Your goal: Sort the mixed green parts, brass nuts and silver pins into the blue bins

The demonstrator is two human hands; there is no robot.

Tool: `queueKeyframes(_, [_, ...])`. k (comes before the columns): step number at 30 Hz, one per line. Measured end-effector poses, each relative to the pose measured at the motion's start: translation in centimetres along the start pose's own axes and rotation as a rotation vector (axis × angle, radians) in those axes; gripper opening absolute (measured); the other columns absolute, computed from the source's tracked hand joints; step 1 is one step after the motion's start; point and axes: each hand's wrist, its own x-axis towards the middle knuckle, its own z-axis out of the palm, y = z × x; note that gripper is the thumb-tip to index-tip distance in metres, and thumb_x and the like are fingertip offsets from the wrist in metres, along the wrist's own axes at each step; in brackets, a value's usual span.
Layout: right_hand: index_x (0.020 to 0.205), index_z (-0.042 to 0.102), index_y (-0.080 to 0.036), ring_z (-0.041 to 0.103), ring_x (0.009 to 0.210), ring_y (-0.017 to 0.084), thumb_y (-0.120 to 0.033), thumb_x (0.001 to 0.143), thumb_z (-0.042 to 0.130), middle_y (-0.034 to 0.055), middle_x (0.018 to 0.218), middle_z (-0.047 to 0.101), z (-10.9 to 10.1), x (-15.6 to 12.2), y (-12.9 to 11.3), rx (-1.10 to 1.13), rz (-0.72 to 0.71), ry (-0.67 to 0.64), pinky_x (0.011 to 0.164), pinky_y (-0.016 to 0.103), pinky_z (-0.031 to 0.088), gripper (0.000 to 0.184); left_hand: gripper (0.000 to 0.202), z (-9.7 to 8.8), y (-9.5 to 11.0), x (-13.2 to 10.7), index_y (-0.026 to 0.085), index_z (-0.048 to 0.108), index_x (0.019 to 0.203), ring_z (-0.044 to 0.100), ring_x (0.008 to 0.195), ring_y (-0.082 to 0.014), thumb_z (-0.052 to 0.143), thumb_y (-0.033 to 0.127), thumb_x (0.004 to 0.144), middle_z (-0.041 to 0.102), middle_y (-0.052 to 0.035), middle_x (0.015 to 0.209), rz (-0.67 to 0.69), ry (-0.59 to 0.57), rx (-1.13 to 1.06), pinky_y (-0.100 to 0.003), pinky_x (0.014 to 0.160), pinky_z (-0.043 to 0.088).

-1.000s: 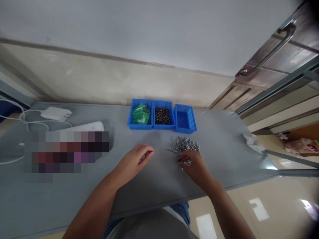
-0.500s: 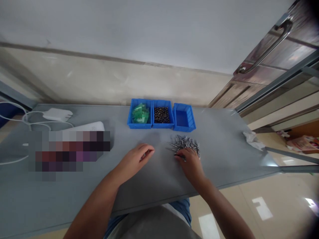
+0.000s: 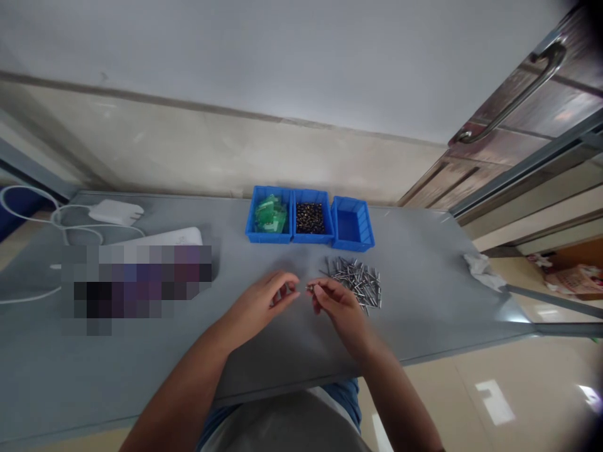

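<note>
In front of me on the grey table lies a loose pile of thin silver metal pins [image 3: 362, 282], rivet-like in shape. My right hand [image 3: 336, 304], at the pile's left side, pinches a small metal pin [image 3: 309, 287] between thumb and fingertips, its tip pointing left. Facing it across a short gap is my left hand [image 3: 271, 298], fingers curled, with space between thumb and fingers. Nothing shows clearly in that hand, though its palm is hidden.
Behind the pile stand three blue bins: one with green packets [image 3: 271, 215], one with small dark metal parts [image 3: 309, 218], and a third bin [image 3: 352, 227] at the right. To the left are a white adapter [image 3: 115, 212], cables and a blurred-out patch. Crumpled tissue [image 3: 483, 271] lies far right.
My right hand has lifted from the pile and moved left with a pin in its fingertips. My left hand has turned slightly and parted its thumb from its fingers.
</note>
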Motion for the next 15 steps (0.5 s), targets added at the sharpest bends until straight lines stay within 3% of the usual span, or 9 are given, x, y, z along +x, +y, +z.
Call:
queueKeyframes(6, [0.085, 0.063, -0.019, 0.048, 0.063, 0.010, -0.037, 0.068, 0.062, 0.0027, 0.078, 0.058, 1.4, 0.4, 0.1, 0.312, 0.156, -0.058, 0.056, 0.023, 0.040, 0.025, 0.012, -0.4, 0.4, -0.1, 0.022, 0.052, 0.092, 0.051, 0.068, -0.0101, 0.045, 0.029, 0.084, 0.055, 0.0003, 0.087, 0.027, 0.023, -0.026, -0.023, 0.065, 0.043])
queueKeyframes(15, [0.087, 0.063, -0.018, 0.046, 0.062, 0.009, -0.032, 0.072, 0.060, 0.0021, 0.078, 0.056, 1.8, 0.5, 1.1, 0.390, 0.150, -0.132, 0.058, 0.022, 0.038, 0.020, 0.010, -0.5, 0.4, -0.1, 0.021, 0.053, 0.090, 0.050, 0.069, -0.0096, 0.046, 0.025, 0.084, 0.053, 0.0006, 0.083, 0.049, 0.062, -0.015, -0.021, 0.062, 0.042])
